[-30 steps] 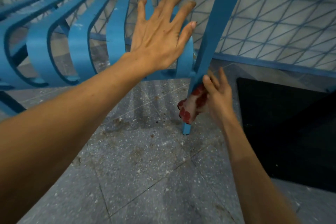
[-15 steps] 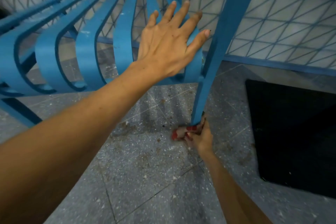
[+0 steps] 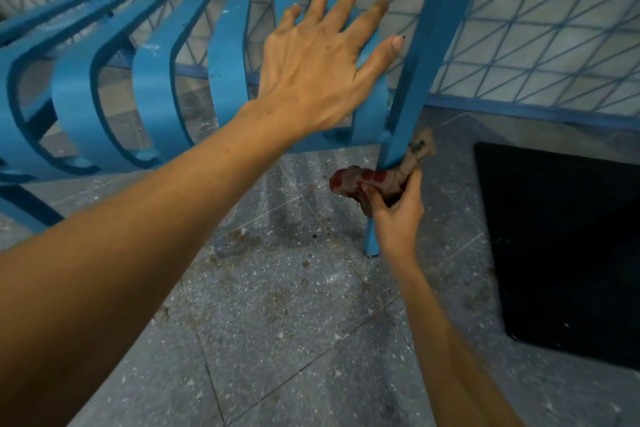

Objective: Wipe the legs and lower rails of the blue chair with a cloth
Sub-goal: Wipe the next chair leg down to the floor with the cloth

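Right hand (image 3: 398, 218) grips cloth (image 3: 363, 179) around the leg (image 3: 426, 62); left hand (image 3: 311, 69) lies flat, fingers spread, on slats (image 3: 225, 45); mat (image 3: 561, 236) beside.

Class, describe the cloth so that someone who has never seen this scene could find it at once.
Start at the blue chair and follow its straight leg down towards the grey floor. Partway down, the right hand grips the cloth round that leg. It is the only crumpled, red-blotched thing among blue bars.
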A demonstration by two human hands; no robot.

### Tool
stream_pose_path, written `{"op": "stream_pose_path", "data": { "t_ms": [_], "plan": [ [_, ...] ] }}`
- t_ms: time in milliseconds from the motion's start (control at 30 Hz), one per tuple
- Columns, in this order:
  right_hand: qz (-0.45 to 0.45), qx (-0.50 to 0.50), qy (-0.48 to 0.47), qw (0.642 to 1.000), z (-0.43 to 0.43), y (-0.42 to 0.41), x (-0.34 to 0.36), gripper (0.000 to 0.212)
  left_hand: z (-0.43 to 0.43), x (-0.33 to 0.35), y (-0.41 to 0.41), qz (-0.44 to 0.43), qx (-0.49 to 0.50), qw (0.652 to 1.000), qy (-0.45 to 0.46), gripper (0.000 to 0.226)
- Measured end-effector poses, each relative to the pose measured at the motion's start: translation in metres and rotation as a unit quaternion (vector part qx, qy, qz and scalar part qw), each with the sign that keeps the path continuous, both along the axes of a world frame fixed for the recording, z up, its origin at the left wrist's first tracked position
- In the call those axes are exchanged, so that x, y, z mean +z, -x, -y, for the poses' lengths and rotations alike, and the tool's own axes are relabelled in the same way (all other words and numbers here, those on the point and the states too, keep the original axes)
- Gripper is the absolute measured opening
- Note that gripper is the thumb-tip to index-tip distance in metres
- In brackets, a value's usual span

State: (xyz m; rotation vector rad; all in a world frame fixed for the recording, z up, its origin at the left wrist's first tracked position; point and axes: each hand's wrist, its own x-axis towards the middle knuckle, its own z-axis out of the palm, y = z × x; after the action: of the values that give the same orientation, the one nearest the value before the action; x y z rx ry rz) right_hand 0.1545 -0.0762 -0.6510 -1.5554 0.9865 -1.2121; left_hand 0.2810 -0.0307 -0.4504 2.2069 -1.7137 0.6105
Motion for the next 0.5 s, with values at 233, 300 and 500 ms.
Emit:
{"op": "stream_pose_path", "data": {
  "t_ms": [233,300,500],
  "plan": [
    [-0.094,0.005,-0.049,0.994,-0.006,0.002,-0.067,0.059,0.004,0.000,-0.002,0.002,0.002,1.000,-0.002,0.060],
    [-0.141,0.020,-0.117,0.983,-0.014,0.010,-0.084,0.061,0.004,0.000,-0.002,0.000,0.004,1.000,-0.005,0.061],
    [-0.219,-0.029,-0.212,0.952,-0.017,0.007,-0.088,0.056,0.004,0.000,-0.002,-0.008,-0.005,1.000,-0.013,0.067]
  ]
}}
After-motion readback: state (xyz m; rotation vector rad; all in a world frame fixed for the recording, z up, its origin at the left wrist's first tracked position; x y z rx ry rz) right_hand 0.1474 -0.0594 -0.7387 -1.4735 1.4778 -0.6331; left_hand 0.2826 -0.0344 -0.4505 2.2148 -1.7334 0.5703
